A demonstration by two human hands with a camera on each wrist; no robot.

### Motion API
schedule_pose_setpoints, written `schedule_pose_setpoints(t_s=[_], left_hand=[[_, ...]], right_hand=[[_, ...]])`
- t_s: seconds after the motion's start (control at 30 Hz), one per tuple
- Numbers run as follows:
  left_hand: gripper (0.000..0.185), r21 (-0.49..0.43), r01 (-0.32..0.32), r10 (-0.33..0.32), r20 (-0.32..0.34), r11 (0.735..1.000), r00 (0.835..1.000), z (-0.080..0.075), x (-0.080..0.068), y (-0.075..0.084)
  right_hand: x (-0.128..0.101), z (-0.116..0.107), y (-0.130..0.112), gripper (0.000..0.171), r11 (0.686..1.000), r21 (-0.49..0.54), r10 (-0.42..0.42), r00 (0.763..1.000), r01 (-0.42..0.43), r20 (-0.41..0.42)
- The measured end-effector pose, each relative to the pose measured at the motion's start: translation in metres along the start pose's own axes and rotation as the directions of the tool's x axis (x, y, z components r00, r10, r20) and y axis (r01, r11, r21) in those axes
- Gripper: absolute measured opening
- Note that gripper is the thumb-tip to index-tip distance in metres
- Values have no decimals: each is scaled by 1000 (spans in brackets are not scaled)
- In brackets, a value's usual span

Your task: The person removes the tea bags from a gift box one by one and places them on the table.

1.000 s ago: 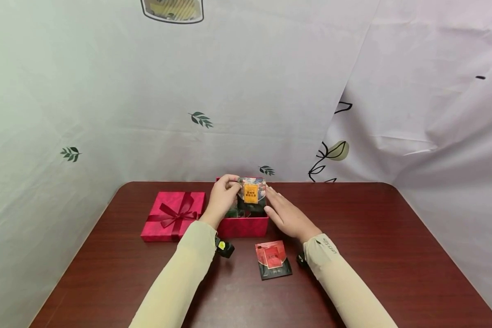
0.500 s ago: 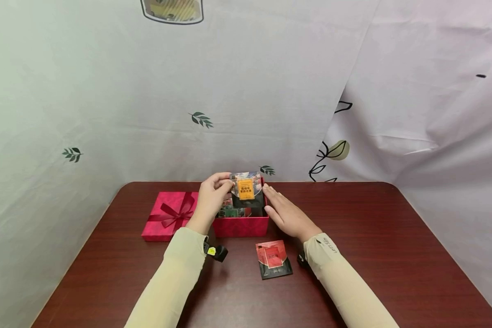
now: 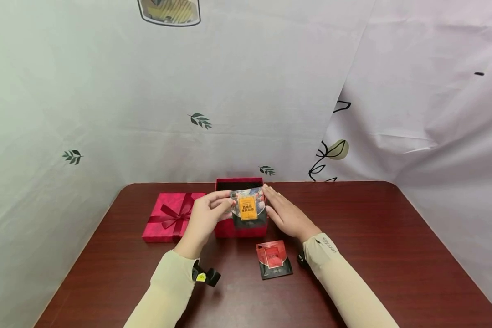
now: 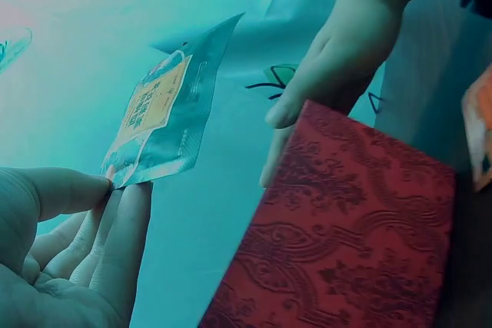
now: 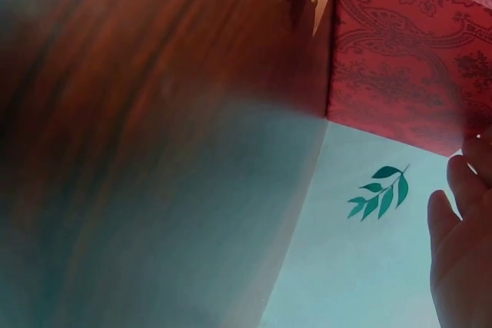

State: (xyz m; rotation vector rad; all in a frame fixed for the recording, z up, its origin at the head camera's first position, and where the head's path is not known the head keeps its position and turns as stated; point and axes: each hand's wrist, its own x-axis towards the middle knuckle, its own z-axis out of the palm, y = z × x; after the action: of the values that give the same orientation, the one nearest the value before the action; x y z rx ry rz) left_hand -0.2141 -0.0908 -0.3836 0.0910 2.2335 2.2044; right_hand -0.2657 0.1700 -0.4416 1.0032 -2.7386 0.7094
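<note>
My left hand (image 3: 205, 217) pinches one corner of the sachet (image 3: 248, 208) between thumb and fingertips (image 4: 115, 213); the left wrist view shows the pinch at the packet's lower corner, the rest of the packet standing free. The sachet carries an orange label and hangs upright in front of the red box (image 3: 241, 227), at 12 o'clock from my body.

My right hand (image 3: 286, 214) is flat, fingers straight, resting against the right side of the box at 3 o'clock from the sachet. Its fingertips reach the sachet's right edge; whether they touch it I cannot tell. It grips nothing.

The box is open at the top and stands on the dark wooden table (image 3: 393, 255). The box lid (image 3: 170, 215), red with a ribbon bow, lies flat at 9 o'clock from the box, just beside it. A second sachet (image 3: 273, 258), red and black, lies flat on the table at 6 o'clock from the box, near my right wrist.
</note>
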Motion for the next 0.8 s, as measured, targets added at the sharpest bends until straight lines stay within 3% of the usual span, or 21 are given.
schedule_pose_setpoints(t_s=[0.27,0.47,0.8], left_hand=[[38,-33,88,-86,57,996,995,-3,-19,-15],[39,-9,122,-121,88,992,989,-4,-29,-24],[36,40,177,-179,67,983,982,-8,-35,-39]], right_hand=[[0,0,-1,62,1000,4,3,1000,-3,7],[0,-2,-1,63,1000,8,24,1000,-24,19],[1,-2,-1,63,1000,-4,20,1000,-20,15]])
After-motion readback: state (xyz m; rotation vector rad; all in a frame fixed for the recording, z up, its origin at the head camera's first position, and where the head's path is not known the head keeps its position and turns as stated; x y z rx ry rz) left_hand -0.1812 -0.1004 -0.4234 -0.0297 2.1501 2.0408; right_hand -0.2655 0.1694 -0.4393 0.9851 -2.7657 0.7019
